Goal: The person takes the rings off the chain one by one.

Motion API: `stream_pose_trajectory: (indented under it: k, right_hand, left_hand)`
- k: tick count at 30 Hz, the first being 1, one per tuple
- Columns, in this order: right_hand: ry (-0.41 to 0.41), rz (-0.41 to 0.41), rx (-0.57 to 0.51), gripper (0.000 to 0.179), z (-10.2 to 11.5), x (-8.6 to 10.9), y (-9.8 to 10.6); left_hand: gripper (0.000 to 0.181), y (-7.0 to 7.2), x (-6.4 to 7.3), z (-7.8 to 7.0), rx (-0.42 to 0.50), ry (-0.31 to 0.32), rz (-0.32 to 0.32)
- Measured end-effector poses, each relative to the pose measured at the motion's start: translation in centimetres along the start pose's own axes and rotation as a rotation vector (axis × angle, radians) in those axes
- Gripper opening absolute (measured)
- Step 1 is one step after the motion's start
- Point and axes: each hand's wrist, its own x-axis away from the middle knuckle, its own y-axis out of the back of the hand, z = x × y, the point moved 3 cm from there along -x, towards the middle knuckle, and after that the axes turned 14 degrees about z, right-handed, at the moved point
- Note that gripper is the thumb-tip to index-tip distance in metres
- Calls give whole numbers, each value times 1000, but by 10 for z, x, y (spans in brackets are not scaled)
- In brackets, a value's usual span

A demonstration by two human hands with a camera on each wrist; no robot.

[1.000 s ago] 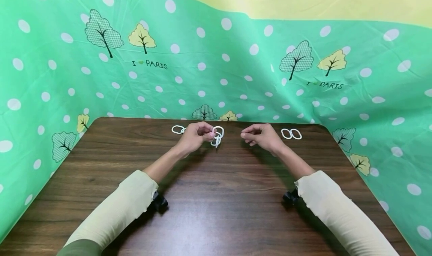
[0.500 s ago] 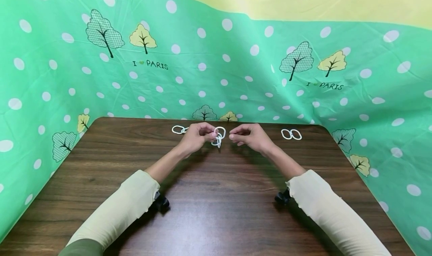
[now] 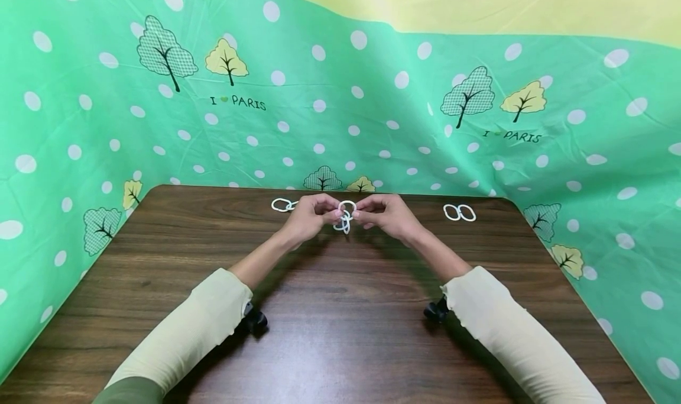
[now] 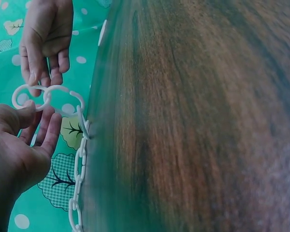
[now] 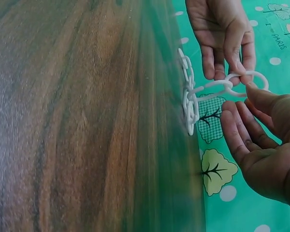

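Cream sleeves (image 3: 181, 327) reach in over the brown wooden table (image 3: 340, 339), with black fittings (image 3: 256, 321) at the wrists. Beyond them, the left hand (image 3: 307, 219) pinches one side of a white ring (image 5: 255, 73) between thumb and fingers, while the right hand (image 3: 391, 216) meets the opposite side in a thumb-and-finger pinch, its remaining fingers loose. Neither gap is wider than the thin rim it grips. That ring is held up between the two hands near the far edge of the table, looped with another white ring (image 5: 212, 84), and more links dangle below.

The step in hand looks like a shared hold or handover; the next move probably calls for a firm right pinch before the left eases off.

Farther out, white links (image 3: 291, 206) lie left of the left hand, partly hidden by it, and a pair of rings (image 3: 459, 213) lies to the right, whether joined I cannot tell. These lie straight on the tabletop, in no container. Behind hangs a green cloth (image 3: 330, 67).
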Motion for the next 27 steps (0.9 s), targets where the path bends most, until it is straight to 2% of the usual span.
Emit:
stream_pose_trajectory:
  k: [13, 27]
  right_hand:
    - [20, -8, -24, 24, 2, -2, -4]
    - [26, -15, -21, 22, 4, -4, -6]
  left_hand:
    - [20, -1, -2, 2, 11, -24, -1]
    - [22, 1, 0, 4, 29, -23, -2]
